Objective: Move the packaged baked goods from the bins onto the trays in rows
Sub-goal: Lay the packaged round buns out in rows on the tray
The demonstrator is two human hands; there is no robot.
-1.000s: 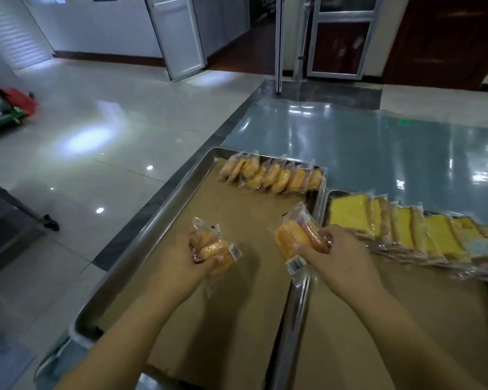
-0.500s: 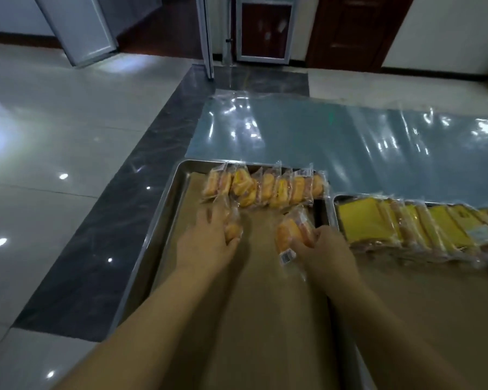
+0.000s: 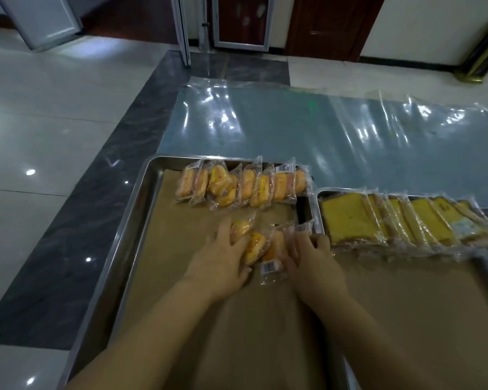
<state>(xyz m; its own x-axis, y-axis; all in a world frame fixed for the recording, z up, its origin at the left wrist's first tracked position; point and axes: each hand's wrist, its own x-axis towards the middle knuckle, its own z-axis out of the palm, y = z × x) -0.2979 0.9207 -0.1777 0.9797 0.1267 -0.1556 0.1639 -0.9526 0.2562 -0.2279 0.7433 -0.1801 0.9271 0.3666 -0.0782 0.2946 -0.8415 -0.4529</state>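
Note:
A steel tray (image 3: 141, 198) lined with brown paper lies on the floor. Along its far edge stands a row of wrapped orange buns (image 3: 243, 184). Nearer me, a few more wrapped buns (image 3: 255, 246) lie on the paper between my hands. My left hand (image 3: 223, 260) rests flat on the left buns with fingers spread. My right hand (image 3: 313, 260) presses the right-hand bun from the side. A second tray (image 3: 319, 194) to the right holds a row of wrapped yellow cake slices (image 3: 406, 220).
A clear plastic sheet (image 3: 321, 130) covers the floor beyond the trays. A dark marble strip (image 3: 96, 192) runs left of the tray, with glossy white tiles further left. Doors (image 3: 237, 21) and a wall stand at the back. No bins are in view.
Both hands came down and together on the left tray, setting their wrapped buns on the paper just below the far row. The camera tilted down and right.

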